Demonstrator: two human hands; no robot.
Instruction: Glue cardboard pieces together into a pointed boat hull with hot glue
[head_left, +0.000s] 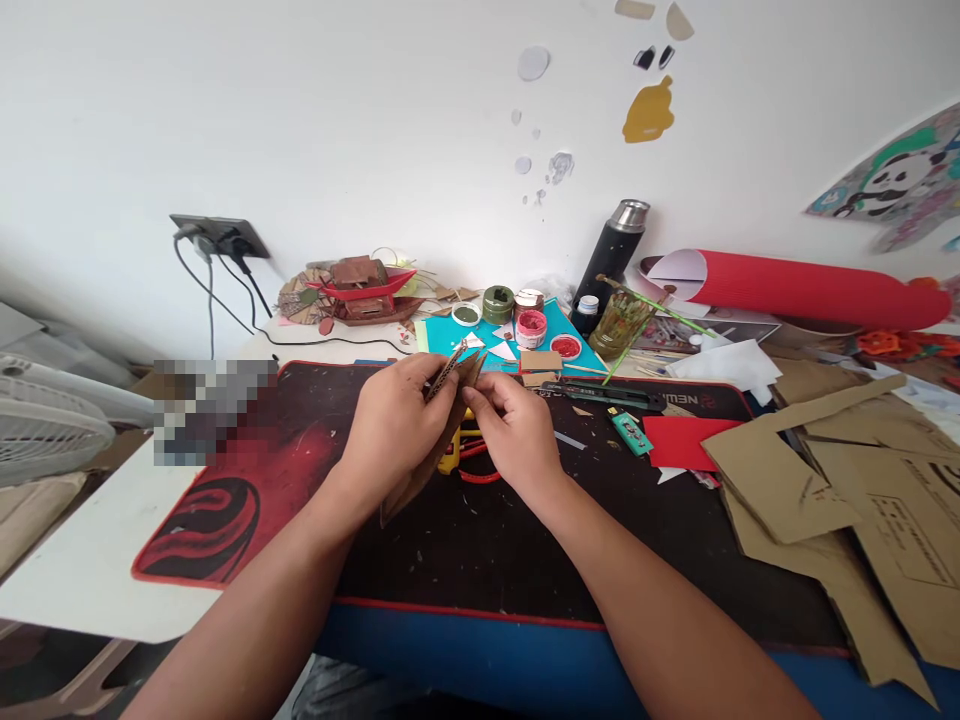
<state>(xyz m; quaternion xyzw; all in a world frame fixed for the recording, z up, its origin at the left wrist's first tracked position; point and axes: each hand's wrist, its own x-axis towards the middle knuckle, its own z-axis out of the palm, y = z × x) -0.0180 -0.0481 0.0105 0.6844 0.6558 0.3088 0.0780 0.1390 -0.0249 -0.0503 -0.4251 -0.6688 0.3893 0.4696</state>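
Note:
Both of my hands meet above the black and red desk mat (247,480). My left hand (394,425) is closed round a long brown cardboard piece (442,440) that runs from my wrist up past my fingers. My right hand (514,430) pinches the upper edge of the same cardboard piece with thumb and fingers. A yellow tool with red handles (469,462) lies on the mat just under my hands.
Cardboard sheets (840,480) are piled at the right. A red paper square (679,440), a green cutter (630,432), paint jars (531,325), a black flask (615,255), a red roll (810,290) and a cardboard model (352,290) stand behind. A fan (45,425) sits at the left.

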